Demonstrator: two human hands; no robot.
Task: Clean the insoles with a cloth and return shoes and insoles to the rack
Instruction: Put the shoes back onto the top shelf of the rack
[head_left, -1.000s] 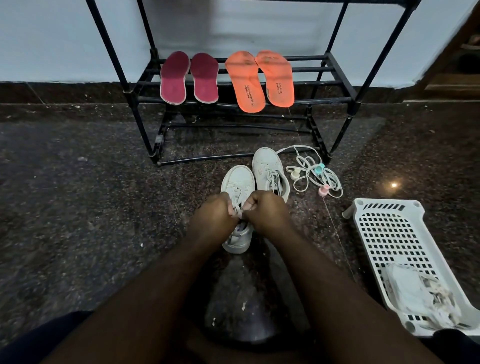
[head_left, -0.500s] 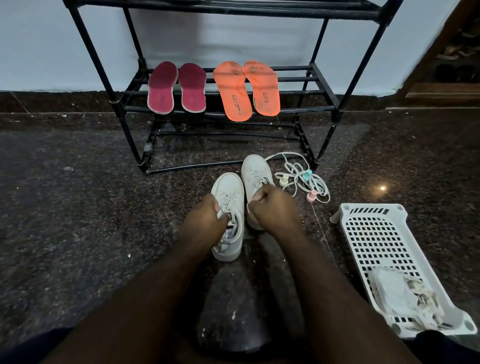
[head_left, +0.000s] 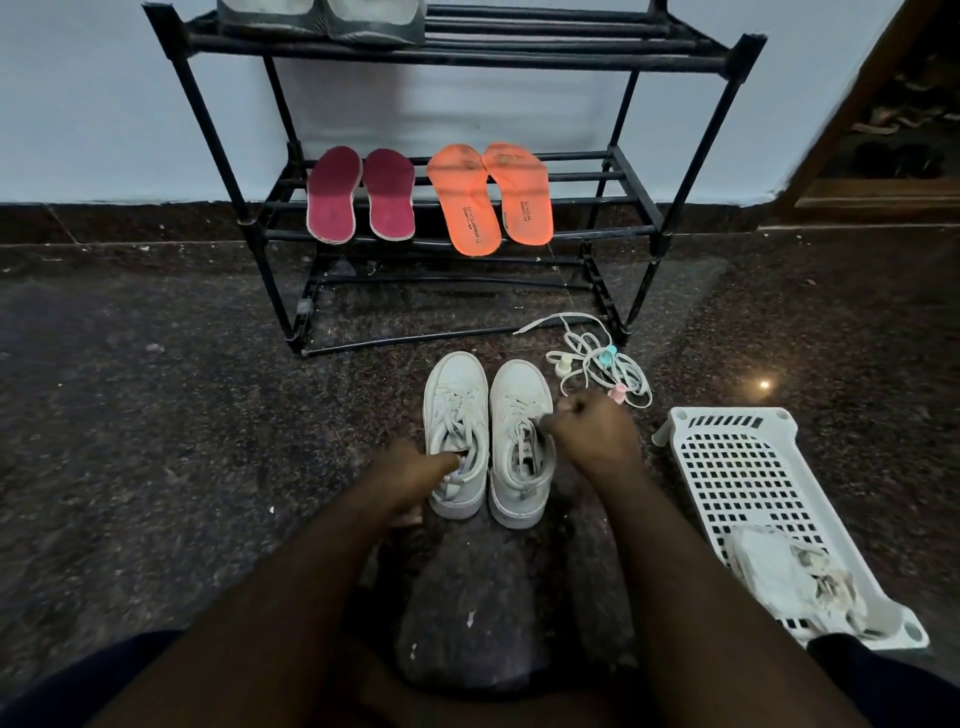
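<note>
Two white sneakers stand side by side on the dark floor in front of the black rack (head_left: 691, 156). My left hand (head_left: 410, 473) hooks its fingers into the opening of the left sneaker (head_left: 454, 405). My right hand (head_left: 592, 431) grips the tongue edge of the right sneaker (head_left: 519, 395). A maroon pair of insoles (head_left: 358, 195) and an orange pair of insoles (head_left: 488, 197) lie on the rack's middle shelf. A crumpled white cloth (head_left: 784, 577) lies in the white basket (head_left: 737, 457) at my right.
Grey shoes (head_left: 322, 18) sit on the rack's top shelf. Loose white laces with small coloured pegs (head_left: 602, 364) lie on the floor right of the sneakers. The rack's bottom tier holds nothing. A doorway opens at the far right.
Both hands left the left sneaker's laces and split, one to each sneaker. The right sneaker now stands level beside the left one. The view has tilted up, showing the top shelf.
</note>
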